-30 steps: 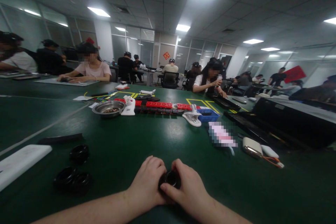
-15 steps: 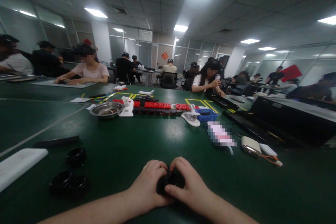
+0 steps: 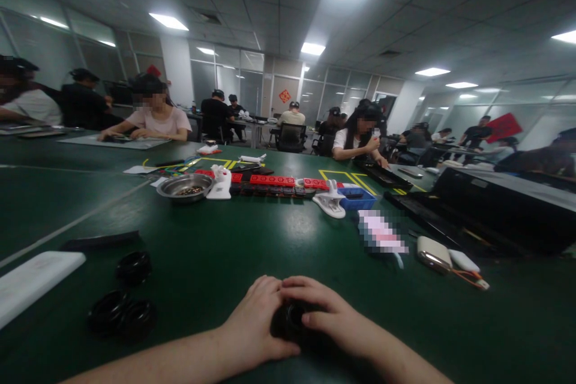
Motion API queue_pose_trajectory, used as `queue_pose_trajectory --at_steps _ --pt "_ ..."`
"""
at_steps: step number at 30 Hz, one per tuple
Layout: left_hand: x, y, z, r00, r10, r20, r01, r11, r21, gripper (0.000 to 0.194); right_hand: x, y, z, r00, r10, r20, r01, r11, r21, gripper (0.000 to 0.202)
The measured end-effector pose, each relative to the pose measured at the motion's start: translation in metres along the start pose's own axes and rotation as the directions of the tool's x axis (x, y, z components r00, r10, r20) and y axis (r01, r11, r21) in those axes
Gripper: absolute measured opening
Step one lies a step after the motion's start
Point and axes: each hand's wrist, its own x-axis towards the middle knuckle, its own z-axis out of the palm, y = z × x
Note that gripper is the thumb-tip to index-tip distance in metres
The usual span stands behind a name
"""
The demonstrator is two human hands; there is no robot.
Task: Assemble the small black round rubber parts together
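Note:
Both hands come together at the bottom middle around a dark, shiny black ring-shaped piece (image 3: 290,315). My left hand (image 3: 254,321) wraps its left side, the thumb lying along the near edge. My right hand (image 3: 330,312) curls over the top and right, its fingertips meeting the left hand's fingers and its thumb on the piece. Much of the piece is hidden by fingers and shadow. To the left lie similar black rings: one (image 3: 134,267) alone, and two (image 3: 108,312) side by side nearer to me.
A white slab (image 3: 36,285) and a black strip (image 3: 101,241) lie left. Across the green table stand a metal bowl (image 3: 185,188), a red-and-black strip assembly (image 3: 272,182), white clamps (image 3: 330,201) and a blue tray (image 3: 357,199). A power bank (image 3: 434,252) lies right. Several people work beyond.
My right hand has shifted and flattened over the black ring-shaped piece, its fingers now reaching the left hand and its thumb moved right. The left hand stays nearly in place.

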Motion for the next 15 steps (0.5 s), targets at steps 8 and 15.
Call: queue_pose_trajectory --at_steps 8,15 --pt "0.0001 -0.0009 -0.0006 1.000 0.022 0.005 -0.022 1.000 -0.006 0.047 0.0031 0.0062 0.0005 0.980 -0.061 -0.190 0.044 0.995 -0.093 0.025" --pt "-0.0017 0.0023 -0.0013 1.000 -0.005 -0.018 0.005 1.000 -0.006 0.040 0.0001 0.0049 0.0002 0.998 -0.023 -0.060 0.029 0.994 0.103 0.051"
